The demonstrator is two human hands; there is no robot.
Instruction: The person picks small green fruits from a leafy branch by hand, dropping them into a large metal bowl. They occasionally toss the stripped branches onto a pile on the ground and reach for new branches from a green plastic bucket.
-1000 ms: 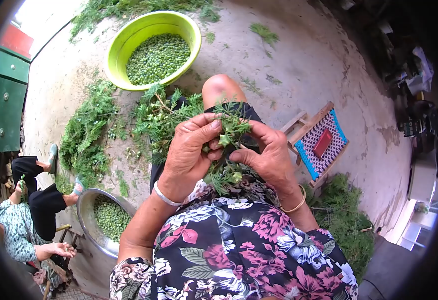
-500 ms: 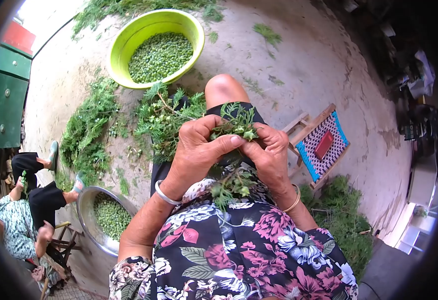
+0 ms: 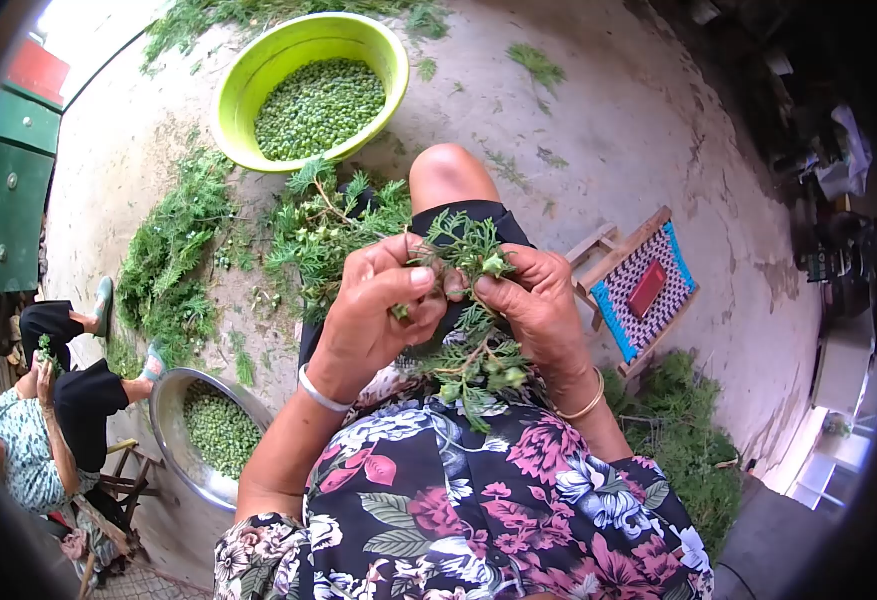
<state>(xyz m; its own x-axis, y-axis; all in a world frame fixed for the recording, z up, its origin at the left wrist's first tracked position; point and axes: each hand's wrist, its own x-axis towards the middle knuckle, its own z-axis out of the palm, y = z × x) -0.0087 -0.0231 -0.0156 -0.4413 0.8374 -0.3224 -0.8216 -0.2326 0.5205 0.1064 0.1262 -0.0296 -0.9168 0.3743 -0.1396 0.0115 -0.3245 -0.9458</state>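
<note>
Sprig handling, seen from above, with positions read as on a clock centred on the hands. The leafy sprig (image 3: 473,350) lies at the centre, above the floral shirt (image 3: 478,480), and bears pale green cones. The right hand (image 3: 536,305), nearly closed, pinches it between thumb and forefinger beside a cone. The left hand (image 3: 373,310) is loosely curled, its thumb against the fingers and a small green piece showing between them. At 10 o'clock, a larger branch (image 3: 333,235) rests just beside the left hand. At 11 o'clock stands a yellow-green basin (image 3: 238,100), and at 8 o'clock a metal basin (image 3: 170,425); both contain green cones. Cut greenery (image 3: 173,260) lies at 9 o'clock, and a second heap (image 3: 683,430) at 4. At 3 o'clock, a woven stool (image 3: 623,310) bears a red rectangular object (image 3: 646,290). Between 8 and 9, another person (image 3: 33,450) holds a green sprig.
</note>
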